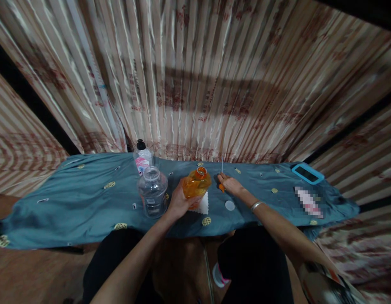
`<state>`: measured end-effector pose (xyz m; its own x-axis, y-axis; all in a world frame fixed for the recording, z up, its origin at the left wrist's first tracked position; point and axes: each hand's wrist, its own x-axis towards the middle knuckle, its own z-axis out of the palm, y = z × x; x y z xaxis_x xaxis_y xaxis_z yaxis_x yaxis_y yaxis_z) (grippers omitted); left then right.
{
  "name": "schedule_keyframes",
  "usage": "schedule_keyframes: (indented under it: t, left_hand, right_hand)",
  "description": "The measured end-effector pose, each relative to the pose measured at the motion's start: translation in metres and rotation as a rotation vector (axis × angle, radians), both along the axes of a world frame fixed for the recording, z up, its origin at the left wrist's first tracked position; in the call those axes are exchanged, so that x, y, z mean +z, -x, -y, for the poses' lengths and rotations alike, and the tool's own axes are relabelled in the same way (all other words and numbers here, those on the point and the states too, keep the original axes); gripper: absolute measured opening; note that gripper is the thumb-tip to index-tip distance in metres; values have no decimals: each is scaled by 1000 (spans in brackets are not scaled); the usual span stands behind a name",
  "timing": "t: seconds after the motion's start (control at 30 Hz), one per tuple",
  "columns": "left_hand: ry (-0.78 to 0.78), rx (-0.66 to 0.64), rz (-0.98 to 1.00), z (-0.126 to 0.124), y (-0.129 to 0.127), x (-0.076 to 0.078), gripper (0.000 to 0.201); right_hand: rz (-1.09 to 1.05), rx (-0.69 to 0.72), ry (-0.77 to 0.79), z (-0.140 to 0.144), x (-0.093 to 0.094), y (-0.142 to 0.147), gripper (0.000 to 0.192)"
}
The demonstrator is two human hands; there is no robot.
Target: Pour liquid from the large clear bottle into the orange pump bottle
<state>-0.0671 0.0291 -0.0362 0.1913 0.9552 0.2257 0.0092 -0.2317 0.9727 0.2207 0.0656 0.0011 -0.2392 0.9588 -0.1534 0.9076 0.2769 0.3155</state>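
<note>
My left hand (180,200) is wrapped round a clear bottle of orange liquid (197,183), its round mouth open at the top. Under and beside that bottle lies a white cloth or paper with a scalloped edge (204,203). To the right, my right hand (231,184) is closed low over the table, holding a thin pale stick (222,164) that points up. A small orange piece (221,188) shows below its fingers; whether it joins the stick cannot be made out. A round whitish lid (230,205) lies flat near my right wrist.
An open clear empty jar (153,194) stands left of the orange bottle. Behind it is a black-capped bottle with a pink label (143,158). A blue-framed device (307,173) and a blurred pink-white item (308,202) lie rightward on the teal cloth (71,202). Curtains hang behind.
</note>
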Motion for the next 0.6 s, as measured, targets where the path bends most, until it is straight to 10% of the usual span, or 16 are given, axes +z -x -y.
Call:
schedule_keyframes:
  t: [0.6]
  left_hand:
    - [-28,12,-25,2,2,9,72]
  right_hand:
    - [131,73,129,6,4,9,28]
